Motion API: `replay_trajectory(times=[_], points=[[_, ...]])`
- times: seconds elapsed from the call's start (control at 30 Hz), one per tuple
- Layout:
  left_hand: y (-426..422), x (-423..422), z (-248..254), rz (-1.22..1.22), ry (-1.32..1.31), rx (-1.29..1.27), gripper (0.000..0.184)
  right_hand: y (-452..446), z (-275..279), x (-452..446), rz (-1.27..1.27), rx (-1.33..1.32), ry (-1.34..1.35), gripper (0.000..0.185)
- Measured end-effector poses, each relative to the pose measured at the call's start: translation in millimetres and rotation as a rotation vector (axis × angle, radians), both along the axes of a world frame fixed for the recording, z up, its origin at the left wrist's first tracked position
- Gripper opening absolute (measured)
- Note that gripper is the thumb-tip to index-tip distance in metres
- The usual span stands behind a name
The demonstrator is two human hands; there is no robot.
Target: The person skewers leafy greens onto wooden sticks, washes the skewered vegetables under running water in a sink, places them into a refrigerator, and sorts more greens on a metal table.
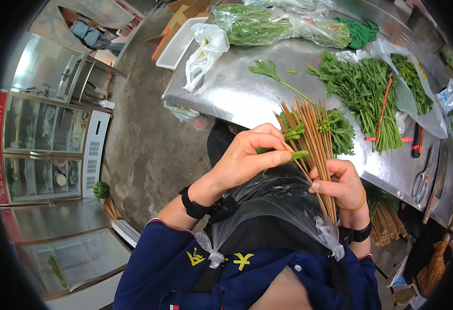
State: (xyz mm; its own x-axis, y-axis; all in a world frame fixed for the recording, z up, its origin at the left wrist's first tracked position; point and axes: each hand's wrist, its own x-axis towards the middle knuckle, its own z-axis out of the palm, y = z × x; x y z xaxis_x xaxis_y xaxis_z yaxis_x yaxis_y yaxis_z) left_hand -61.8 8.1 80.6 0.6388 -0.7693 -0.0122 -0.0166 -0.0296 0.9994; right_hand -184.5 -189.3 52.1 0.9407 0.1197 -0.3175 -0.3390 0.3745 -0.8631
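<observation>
Navy shirt (151, 261) with yellow characters (242, 261), striped sleeve trim (170, 226), knotted clear plastic apron (273, 214), black wristbands (191, 204).

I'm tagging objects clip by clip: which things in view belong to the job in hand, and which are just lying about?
In the job, it seems: sticks in the right hand; green stems at the left hand; perhaps the leafy bunch.

Lying about: scissors, white tub, white bag.

We've got a bundle of thin brown sticks (317, 137) in our R hand (336, 182), far ends fanned & leaning a bit L, lower ends bunched. Our L hand (255, 156) pinches short green stems (300, 154) right by 'em; can't tell if any're skewered.
</observation>
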Motion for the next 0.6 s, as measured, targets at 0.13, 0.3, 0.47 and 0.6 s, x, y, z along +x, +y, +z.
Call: replay_trajectory(times=[0.13,0.3,0.47,0.6], points=[[1.1,2.3,2.7,-0.059,-0.077,0.063,0.013,0.6,-1.0,-0.6,0.001,-0.004,0.004,0.018],[-2.5,1.3,2.1,-0.104,-0.174,0.092,0.012,2.1,-0.3,0.0,-0.005,0.0,0.012,0.019],[-3.7,2.3,4.1,-0.117,-0.167,0.104,0.012,4.3,2.1,2.2,-0.02,0.001,0.032,0.018],[-6.2,-3.2,-0.6,-0.041,-0.216,0.127,0.012,5.0,0.7,2.5,-0.027,0.015,0.011,0.018]])
